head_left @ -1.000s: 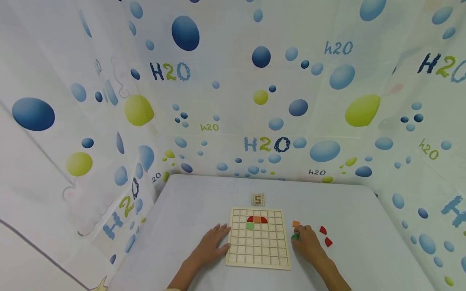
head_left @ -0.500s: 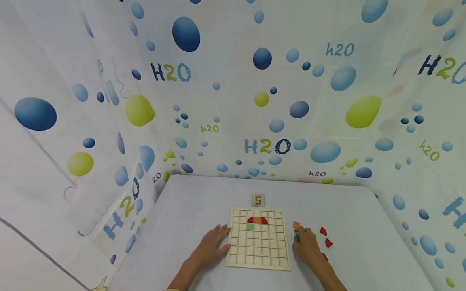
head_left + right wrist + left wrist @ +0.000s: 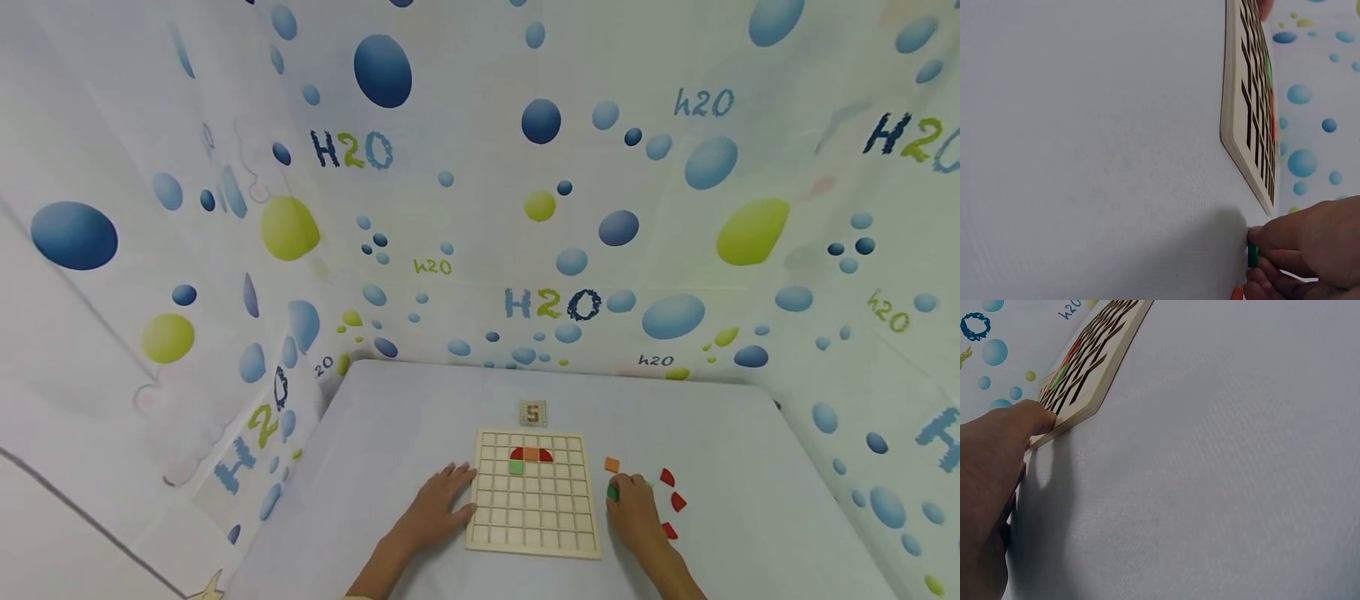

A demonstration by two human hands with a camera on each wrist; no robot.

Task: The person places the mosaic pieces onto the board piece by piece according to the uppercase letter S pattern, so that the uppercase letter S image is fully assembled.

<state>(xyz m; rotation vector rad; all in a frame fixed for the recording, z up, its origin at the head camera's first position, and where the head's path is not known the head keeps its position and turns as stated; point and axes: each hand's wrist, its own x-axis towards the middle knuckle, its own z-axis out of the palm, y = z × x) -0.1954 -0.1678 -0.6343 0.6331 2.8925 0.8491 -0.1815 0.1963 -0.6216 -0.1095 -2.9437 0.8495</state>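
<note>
A pale wooden grid board (image 3: 533,500) lies on the white table; in its upper rows sit two red pieces, an orange square (image 3: 531,454) between them and a light green square (image 3: 516,467) below. My left hand (image 3: 435,507) rests with spread fingers against the board's left edge, its thumb touching the rim in the left wrist view. Right of the board, my right hand (image 3: 634,510) pinches a dark green piece (image 3: 1253,253) between thumb and fingers, close to the table. Just beyond those fingers lies a loose orange square (image 3: 612,464).
Several loose red pieces (image 3: 678,502) lie right of my right hand, with a light green piece (image 3: 650,486) partly hidden beside it. A small card with an S-like figure (image 3: 533,413) lies behind the board. A patterned curtain (image 3: 480,208) hangs behind the table.
My right hand has shifted slightly toward the near side with the dark green piece, which has turned in its fingers. Another red piece has come into view beside the wrist. The left hand stays put.
</note>
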